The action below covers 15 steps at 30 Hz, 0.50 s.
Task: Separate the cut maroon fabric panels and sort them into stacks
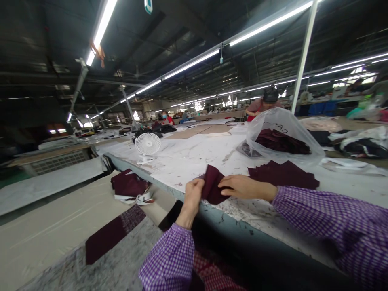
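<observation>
Between my hands, above the near edge of the white table, is a folded piece of maroon fabric (214, 184). My left hand (194, 196) is closed on its left side, fingers curled round the edge. From the right, my right hand (242, 186) rests its fingertips against the same fabric, thumb and fingers bent toward it; whether it pinches the cloth is hard to make out. A spread stack of maroon fabric pieces (283, 174) lies just beyond my right wrist. To the left, on a lower surface, sit a tied maroon bundle (129, 182) and a long maroon piece (113, 234).
A white fan (147, 144) stands on the table (194, 151) at the left. Beyond the stack, a clear plastic bag (285, 135) holds more maroon fabric. A co-worker (257, 107) is behind it. A metal post (304, 58) rises at the right.
</observation>
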Each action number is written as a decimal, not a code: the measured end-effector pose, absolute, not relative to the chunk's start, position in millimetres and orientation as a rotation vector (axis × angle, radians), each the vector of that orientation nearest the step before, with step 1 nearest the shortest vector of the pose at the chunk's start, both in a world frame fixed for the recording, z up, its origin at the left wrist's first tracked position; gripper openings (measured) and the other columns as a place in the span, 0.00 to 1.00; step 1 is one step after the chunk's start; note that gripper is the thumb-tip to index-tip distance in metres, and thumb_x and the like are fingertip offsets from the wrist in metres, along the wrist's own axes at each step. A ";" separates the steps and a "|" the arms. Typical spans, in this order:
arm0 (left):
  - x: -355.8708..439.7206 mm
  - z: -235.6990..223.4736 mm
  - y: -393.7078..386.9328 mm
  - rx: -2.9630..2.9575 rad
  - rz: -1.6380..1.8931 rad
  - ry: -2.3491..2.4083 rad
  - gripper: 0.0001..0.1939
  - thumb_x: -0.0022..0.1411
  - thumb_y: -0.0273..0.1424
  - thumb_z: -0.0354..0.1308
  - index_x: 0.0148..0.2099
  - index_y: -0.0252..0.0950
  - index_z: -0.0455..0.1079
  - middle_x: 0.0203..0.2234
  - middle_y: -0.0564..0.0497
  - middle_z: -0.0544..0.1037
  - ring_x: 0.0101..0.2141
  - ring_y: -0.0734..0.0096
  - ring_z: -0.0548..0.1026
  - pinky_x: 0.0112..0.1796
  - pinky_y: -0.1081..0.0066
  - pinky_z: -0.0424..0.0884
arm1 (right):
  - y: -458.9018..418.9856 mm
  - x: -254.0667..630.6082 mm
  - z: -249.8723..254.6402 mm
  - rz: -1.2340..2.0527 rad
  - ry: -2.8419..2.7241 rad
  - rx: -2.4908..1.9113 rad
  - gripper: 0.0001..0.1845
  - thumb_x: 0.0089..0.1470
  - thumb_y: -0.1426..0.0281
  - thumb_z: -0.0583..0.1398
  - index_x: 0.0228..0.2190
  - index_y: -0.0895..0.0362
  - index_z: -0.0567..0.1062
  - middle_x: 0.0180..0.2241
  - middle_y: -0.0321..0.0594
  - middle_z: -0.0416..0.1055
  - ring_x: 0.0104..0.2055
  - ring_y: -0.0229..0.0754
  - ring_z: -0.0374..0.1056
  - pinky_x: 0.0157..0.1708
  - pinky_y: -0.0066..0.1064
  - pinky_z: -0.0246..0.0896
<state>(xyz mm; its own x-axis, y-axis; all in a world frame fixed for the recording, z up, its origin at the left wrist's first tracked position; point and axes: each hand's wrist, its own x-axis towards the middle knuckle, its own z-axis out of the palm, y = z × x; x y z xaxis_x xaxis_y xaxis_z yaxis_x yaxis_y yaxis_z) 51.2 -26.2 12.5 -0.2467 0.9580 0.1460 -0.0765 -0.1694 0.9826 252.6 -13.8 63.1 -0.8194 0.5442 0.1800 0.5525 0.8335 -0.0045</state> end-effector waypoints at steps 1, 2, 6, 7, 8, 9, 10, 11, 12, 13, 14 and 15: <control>39.3 15.7 -24.4 0.874 1.695 1.167 0.04 0.48 0.28 0.53 0.23 0.34 0.64 0.16 0.56 0.66 0.20 0.78 0.64 0.23 0.77 0.61 | -11.3 251.0 54.5 -0.116 -2.838 -0.841 0.19 0.61 0.64 0.51 0.45 0.61 0.74 0.45 0.49 0.72 0.44 0.46 0.68 0.47 0.37 0.58; 25.0 20.2 -23.2 0.618 1.820 1.114 0.02 0.49 0.26 0.52 0.25 0.34 0.63 0.17 0.56 0.68 0.20 0.77 0.66 0.24 0.76 0.63 | -9.1 250.5 47.7 -0.144 -2.826 -0.842 0.20 0.61 0.63 0.51 0.47 0.61 0.73 0.46 0.49 0.71 0.45 0.46 0.67 0.50 0.39 0.57; -31.4 42.5 -27.4 0.346 2.008 1.087 0.02 0.50 0.24 0.49 0.28 0.36 0.59 0.19 0.58 0.68 0.20 0.78 0.66 0.24 0.75 0.65 | -4.7 251.9 37.6 -0.119 -2.809 -0.860 0.21 0.61 0.61 0.51 0.47 0.61 0.73 0.46 0.48 0.70 0.47 0.47 0.67 0.53 0.42 0.55; -38.8 46.9 -30.3 0.350 2.058 1.116 0.02 0.50 0.25 0.50 0.28 0.36 0.59 0.19 0.58 0.67 0.20 0.78 0.66 0.24 0.75 0.65 | -4.3 252.0 38.3 -0.095 -2.805 -0.865 0.22 0.61 0.61 0.51 0.47 0.61 0.73 0.47 0.49 0.70 0.47 0.47 0.66 0.54 0.42 0.54; -41.9 50.0 -33.5 0.372 2.113 1.150 0.02 0.50 0.26 0.51 0.28 0.36 0.59 0.19 0.58 0.67 0.20 0.78 0.66 0.24 0.76 0.64 | -4.0 251.9 40.0 -0.055 -2.807 -0.860 0.22 0.60 0.61 0.50 0.47 0.61 0.74 0.47 0.49 0.70 0.48 0.48 0.66 0.54 0.43 0.54; -40.4 51.8 -37.0 0.432 2.158 1.195 0.03 0.50 0.27 0.53 0.27 0.36 0.60 0.17 0.59 0.65 0.19 0.78 0.64 0.23 0.76 0.63 | -3.9 251.9 42.6 0.005 -2.800 -0.847 0.22 0.60 0.60 0.51 0.46 0.61 0.74 0.47 0.49 0.70 0.49 0.49 0.66 0.55 0.43 0.53; -34.8 52.2 -40.7 0.541 2.181 1.249 0.04 0.49 0.28 0.54 0.26 0.35 0.60 0.16 0.60 0.63 0.18 0.79 0.62 0.22 0.77 0.60 | -4.0 252.0 46.1 0.100 -2.778 -0.844 0.23 0.60 0.58 0.51 0.46 0.60 0.74 0.48 0.49 0.70 0.50 0.49 0.65 0.54 0.43 0.54; -25.4 51.4 -44.8 0.699 2.166 1.307 0.05 0.49 0.29 0.55 0.25 0.35 0.61 0.15 0.60 0.62 0.18 0.79 0.61 0.21 0.77 0.58 | -4.6 252.7 50.5 0.242 -2.729 -0.868 0.24 0.59 0.56 0.50 0.45 0.60 0.74 0.48 0.50 0.70 0.50 0.50 0.65 0.54 0.43 0.55; -12.9 49.8 -49.6 0.896 2.104 1.358 0.06 0.50 0.30 0.56 0.25 0.35 0.63 0.14 0.60 0.61 0.18 0.79 0.60 0.21 0.77 0.57 | -5.8 254.1 55.6 0.434 -2.642 -0.926 0.26 0.59 0.54 0.49 0.45 0.60 0.74 0.47 0.50 0.71 0.49 0.50 0.66 0.52 0.43 0.57; 1.6 47.5 -55.1 1.111 2.002 1.400 0.06 0.51 0.31 0.55 0.25 0.34 0.65 0.15 0.60 0.62 0.19 0.79 0.61 0.22 0.77 0.58 | -7.8 256.5 61.3 0.664 -2.517 -1.009 0.29 0.59 0.51 0.47 0.46 0.60 0.73 0.45 0.52 0.71 0.47 0.49 0.67 0.49 0.42 0.60; 17.5 44.8 -61.6 1.317 1.865 1.425 0.06 0.52 0.31 0.54 0.26 0.34 0.67 0.18 0.58 0.67 0.22 0.77 0.64 0.25 0.76 0.61 | -10.6 260.0 67.1 0.911 -2.366 -1.105 0.33 0.58 0.48 0.45 0.48 0.61 0.71 0.43 0.53 0.72 0.43 0.49 0.69 0.45 0.41 0.63; 33.7 42.0 -69.0 1.503 1.730 1.425 0.06 0.53 0.30 0.54 0.27 0.34 0.68 0.22 0.56 0.71 0.25 0.76 0.67 0.29 0.76 0.63 | -14.2 264.6 72.5 1.149 -2.210 -1.193 0.37 0.58 0.46 0.42 0.50 0.62 0.68 0.41 0.54 0.73 0.40 0.48 0.71 0.41 0.40 0.66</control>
<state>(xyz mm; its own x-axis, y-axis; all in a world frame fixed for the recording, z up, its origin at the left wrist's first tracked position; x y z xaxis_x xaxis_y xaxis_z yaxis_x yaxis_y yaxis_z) 33.7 -69.0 42.0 -0.3134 0.8344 0.4534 0.2853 -0.3727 0.8830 264.6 -14.2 72.5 -0.5687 0.8210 -0.0502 0.5125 0.3059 -0.8023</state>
